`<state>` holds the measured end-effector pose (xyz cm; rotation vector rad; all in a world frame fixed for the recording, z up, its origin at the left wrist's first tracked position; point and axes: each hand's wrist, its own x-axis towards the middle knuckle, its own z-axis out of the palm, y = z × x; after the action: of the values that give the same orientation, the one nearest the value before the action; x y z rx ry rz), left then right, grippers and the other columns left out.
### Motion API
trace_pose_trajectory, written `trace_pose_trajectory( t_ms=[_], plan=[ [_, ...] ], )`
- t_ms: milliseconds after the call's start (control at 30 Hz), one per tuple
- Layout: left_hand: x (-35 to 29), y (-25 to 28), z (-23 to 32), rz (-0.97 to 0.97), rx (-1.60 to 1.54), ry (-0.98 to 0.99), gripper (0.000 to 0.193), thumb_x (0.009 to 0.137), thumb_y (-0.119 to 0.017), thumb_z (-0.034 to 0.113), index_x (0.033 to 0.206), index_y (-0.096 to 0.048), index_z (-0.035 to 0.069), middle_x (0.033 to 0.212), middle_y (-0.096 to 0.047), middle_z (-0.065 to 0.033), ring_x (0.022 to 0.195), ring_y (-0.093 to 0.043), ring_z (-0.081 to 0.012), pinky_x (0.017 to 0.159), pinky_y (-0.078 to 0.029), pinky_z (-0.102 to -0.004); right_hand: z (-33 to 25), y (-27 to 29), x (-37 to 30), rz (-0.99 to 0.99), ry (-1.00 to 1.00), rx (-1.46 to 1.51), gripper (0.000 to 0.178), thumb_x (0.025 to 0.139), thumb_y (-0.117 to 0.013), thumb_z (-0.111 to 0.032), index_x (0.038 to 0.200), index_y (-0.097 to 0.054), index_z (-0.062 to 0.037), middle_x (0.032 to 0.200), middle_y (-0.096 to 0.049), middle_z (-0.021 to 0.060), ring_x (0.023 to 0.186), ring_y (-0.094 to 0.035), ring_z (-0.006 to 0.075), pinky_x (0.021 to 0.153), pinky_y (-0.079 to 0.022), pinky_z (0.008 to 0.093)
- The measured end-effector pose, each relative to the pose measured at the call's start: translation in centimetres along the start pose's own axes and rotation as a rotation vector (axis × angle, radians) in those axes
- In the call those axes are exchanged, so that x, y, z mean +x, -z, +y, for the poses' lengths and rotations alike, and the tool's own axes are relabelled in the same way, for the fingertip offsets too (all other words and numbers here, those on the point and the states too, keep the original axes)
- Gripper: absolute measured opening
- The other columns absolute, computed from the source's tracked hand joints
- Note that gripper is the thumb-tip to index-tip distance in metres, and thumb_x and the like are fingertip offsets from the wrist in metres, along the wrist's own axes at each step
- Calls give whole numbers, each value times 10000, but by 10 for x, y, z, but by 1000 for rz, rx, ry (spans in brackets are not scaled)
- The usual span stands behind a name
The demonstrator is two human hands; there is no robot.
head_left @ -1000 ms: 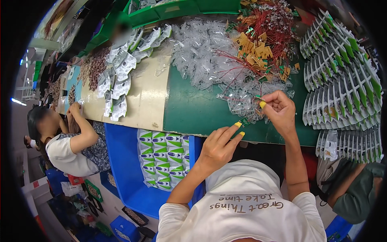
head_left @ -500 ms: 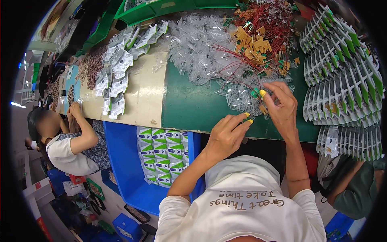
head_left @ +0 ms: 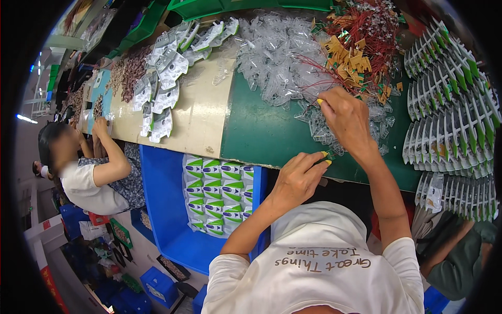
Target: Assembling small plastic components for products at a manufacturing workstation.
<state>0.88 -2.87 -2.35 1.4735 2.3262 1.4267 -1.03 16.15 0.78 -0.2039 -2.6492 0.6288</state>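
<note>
My left hand (head_left: 298, 180) is at the front edge of the green work mat (head_left: 256, 133), with yellow covers on its fingertips. Its thumb and finger pinch what looks like a small green circuit board (head_left: 330, 154). My right hand (head_left: 345, 115) is curled over the near side of a pile of clear plastic parts (head_left: 282, 57). A yellow-covered tip points left, and the back of the hand hides the other fingers and anything in them. Beyond it lie yellow-orange pieces (head_left: 349, 57) and a tangle of red wires (head_left: 374, 31).
Tall rows of white-and-green housings (head_left: 452, 115) stand at the right. More housings (head_left: 167, 68) lie on the pale board to the left. Below the table edge is a blue bin (head_left: 162, 209) holding white-and-green packs. A co-worker (head_left: 94, 178) sits at far left; another person's arm (head_left: 444, 240) shows at right.
My right hand has moved up and left from beside the left hand to the pile, turning its back upward. The left hand stays near the mat's edge. The whole view has shifted slightly.
</note>
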Motion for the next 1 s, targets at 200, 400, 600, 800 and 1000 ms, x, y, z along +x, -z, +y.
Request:
trace_pose_trajectory(
  t_ms=[200,400,600,800,1000],
  plan=[
    [4,12,-3,124,-108,101,161,800,-723,-29,956,-689,-18,1007,-676,-131,824,-643,-296,710,-527,-364,6,28,14,73,-211,835,72,930,-628,-92,961,-664,-38,852,-651,4,739,-593,68,626,-455,238],
    [14,31,-2,205,-266,249,185,834,-728,-12,1018,-701,-17,1013,-698,-139,888,-676,-228,776,-536,-294,-3,47,16,-67,-391,1173,90,942,-614,-49,1022,-641,-17,784,-587,-14,647,-518,49,598,-421,207],
    [33,51,-12,361,-832,540,299,963,-646,74,1239,-615,-36,1064,-666,-85,888,-647,-126,797,-523,-250,-18,38,-25,-16,-96,660,121,813,-630,56,919,-662,6,744,-597,-20,561,-438,-4,500,-350,191],
    [38,62,-13,373,-971,499,304,970,-645,79,1250,-603,-30,1074,-661,-73,908,-635,-97,796,-522,-234,-23,53,-38,-84,24,443,172,773,-624,102,913,-666,11,764,-604,18,593,-493,46,521,-379,219],
    [30,60,-17,341,-872,486,180,917,-694,9,1095,-689,-24,1034,-666,-48,872,-623,-76,757,-512,-206,-24,46,-41,-92,58,429,203,754,-621,108,928,-671,16,778,-626,43,608,-535,61,540,-416,216]
  ],
)
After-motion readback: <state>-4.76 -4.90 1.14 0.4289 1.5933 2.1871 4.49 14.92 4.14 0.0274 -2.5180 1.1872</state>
